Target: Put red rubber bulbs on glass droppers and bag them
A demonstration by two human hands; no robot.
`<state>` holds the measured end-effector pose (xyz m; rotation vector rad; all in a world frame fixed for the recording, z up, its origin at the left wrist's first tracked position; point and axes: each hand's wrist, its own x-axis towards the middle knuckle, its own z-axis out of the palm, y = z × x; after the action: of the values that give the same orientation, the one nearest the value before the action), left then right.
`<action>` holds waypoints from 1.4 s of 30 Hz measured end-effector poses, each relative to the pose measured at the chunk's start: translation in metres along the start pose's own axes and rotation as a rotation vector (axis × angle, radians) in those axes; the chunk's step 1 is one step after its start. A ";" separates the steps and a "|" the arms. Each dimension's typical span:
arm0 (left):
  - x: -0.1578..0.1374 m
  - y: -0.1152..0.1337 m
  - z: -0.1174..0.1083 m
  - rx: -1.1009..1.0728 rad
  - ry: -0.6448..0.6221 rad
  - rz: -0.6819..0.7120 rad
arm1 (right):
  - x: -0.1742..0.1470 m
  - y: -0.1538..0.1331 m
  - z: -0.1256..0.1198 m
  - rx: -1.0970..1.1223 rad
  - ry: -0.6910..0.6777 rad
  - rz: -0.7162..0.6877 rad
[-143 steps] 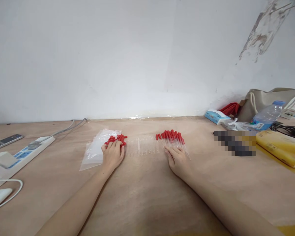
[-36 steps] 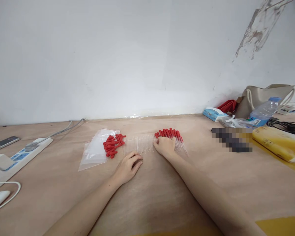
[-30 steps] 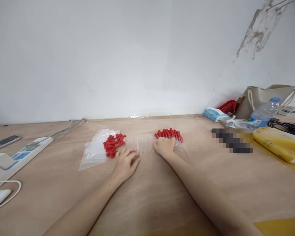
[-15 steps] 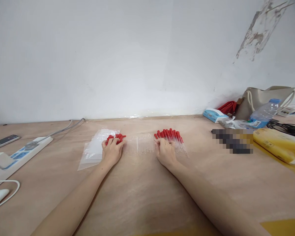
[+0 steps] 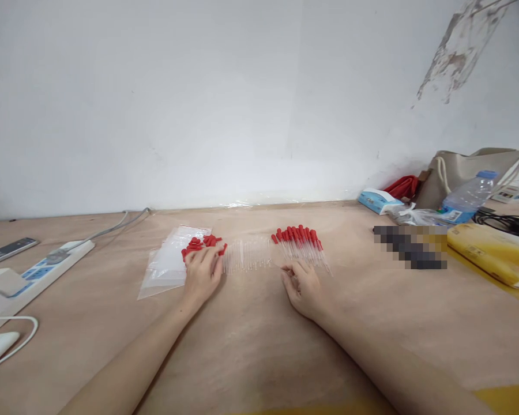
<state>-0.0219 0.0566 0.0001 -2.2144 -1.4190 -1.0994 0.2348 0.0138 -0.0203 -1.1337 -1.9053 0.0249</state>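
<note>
My left hand (image 5: 202,276) has its thumb and fingertips closed on a red rubber bulb (image 5: 222,249). Around and beneath its fingers lies a pile of loose red bulbs (image 5: 194,243), partly covered by the hand, next to clear plastic bags (image 5: 166,262). A row of thin clear tubes (image 5: 244,255) lies between my hands. Just in front of a fanned row of red-capped droppers (image 5: 301,239), my right hand (image 5: 305,288) has loosely bent fingers, thumb apart from them, with nothing visible between.
On the left are a power strip (image 5: 43,276), its grey cable and a phone-like device (image 5: 8,251). To the right are a blue tissue pack (image 5: 379,201), a plastic bottle (image 5: 471,196), a beige bag (image 5: 435,184) and a yellow pack (image 5: 493,253). A wall (image 5: 242,115) stands behind.
My right hand has drawn back toward me from the red-capped droppers, uncovering more of them. My left hand has shifted slightly right and nearer, with a red bulb now at its fingertips.
</note>
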 end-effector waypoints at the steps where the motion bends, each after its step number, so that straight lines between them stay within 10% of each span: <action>1: -0.004 0.009 -0.003 -0.090 -0.057 0.014 | 0.002 0.002 -0.001 0.016 -0.002 0.025; 7: -0.020 0.044 -0.011 -0.397 -0.485 0.152 | 0.005 0.008 -0.003 0.095 -0.087 0.067; 23: -0.015 0.059 0.003 -0.507 -0.398 -0.117 | 0.003 0.001 -0.003 -0.019 -0.194 -0.119; 42: -0.021 0.061 -0.003 -0.530 -0.551 0.028 | 0.010 0.012 -0.011 -0.018 -0.329 -0.258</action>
<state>0.0248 0.0125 -0.0042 -3.0897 -1.3891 -0.9810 0.2485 0.0235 -0.0119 -0.9289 -2.3372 0.0545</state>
